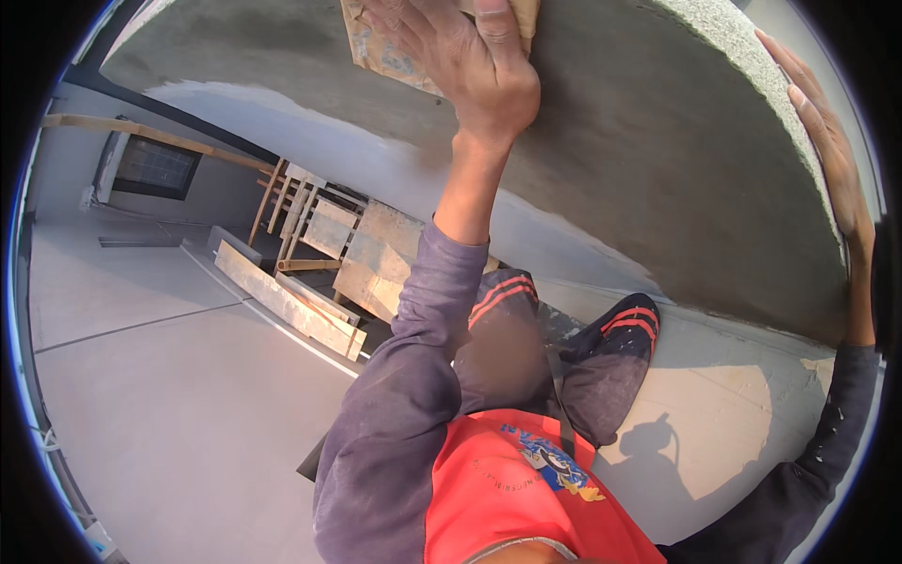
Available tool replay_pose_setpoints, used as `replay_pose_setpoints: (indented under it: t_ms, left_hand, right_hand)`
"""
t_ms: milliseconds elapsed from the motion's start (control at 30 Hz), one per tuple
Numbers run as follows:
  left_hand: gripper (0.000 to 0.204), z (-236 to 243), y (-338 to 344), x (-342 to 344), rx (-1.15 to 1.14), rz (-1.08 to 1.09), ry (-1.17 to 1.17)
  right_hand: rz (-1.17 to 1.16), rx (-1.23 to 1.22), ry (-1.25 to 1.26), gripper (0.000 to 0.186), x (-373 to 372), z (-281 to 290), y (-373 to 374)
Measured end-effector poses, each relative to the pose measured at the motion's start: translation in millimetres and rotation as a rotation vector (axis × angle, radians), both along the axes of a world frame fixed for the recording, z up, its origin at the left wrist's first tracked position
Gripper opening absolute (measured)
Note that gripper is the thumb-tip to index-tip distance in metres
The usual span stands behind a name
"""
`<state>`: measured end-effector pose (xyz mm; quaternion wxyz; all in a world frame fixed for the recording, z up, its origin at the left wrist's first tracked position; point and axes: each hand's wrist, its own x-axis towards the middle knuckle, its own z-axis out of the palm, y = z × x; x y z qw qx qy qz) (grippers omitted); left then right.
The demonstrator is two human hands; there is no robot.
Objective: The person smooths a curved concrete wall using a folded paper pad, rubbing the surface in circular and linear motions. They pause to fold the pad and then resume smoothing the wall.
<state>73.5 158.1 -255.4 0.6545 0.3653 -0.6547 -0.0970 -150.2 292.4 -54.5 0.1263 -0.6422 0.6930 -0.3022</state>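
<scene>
A grey-coated face [648,141] is worked by hand, w/ a flat brown piece [387,58], poss. paper-covered, set against it at the top ctr. of the frame. The piece is covered by the left hand [484,75]; its fingers are laid out over it, tips cut off by the frame, so whether it is gripped or only pressed can't be told. At upr right, the right hand [832,155] is rested along the rough white rim [738,47], fingers stretched out & closed on nothing.

Progress, as judged from the surface: most of the face is covered w/ dark, damp-looking grey, fairly even in the right half, blotchier toward upr left. A pale band [310,136] is left along the lwr edge, its border w/ the grey blurred; whether it is to be coated can't be told. Smoothing is thus judged well along, w/ the blotchy pt. & the blurred border poss. left to be evened. The part beyond the top of the frame isn't shown.

Containers: no bucket, tub or the like can be made out, so no contents can be reported. At ctr. left, a plank platform [381,249] & loose boards [282,296] are seen.
</scene>
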Motion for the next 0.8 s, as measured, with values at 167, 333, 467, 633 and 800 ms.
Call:
replay_pose_setpoints:
  t_ms: [167, 333, 467, 633, 800]
  left_hand:
    - [0.068, -62, -3, -45, 0.088, -0.002, 0.306]
    - [0.065, -30, 6, 9, 0.196, 0.087, 0.134]
    - [0.066, -33, -9, -23, 0.118, 0.007, 0.326]
    - [0.066, 6, -22, -7, 0.257, 0.012, 0.392]
    - [0.068, -6, 0, -23, -0.068, 0.021, -0.004]
  right_hand:
    - [-0.054, -0.011, 0.468, 0.056, -8, 15, 9]
    - [0.030, -0.011, 0.213, 0.056, -3, 3, -1]
    - [0.003, -0.002, 0.409, 0.055, -5, 13, 1]
    - [-0.033, -0.003, 0.265, 0.059, -5, 4, 4]
    - [-0.029, -0.009, 0.395, 0.055, -12, 3, 8]
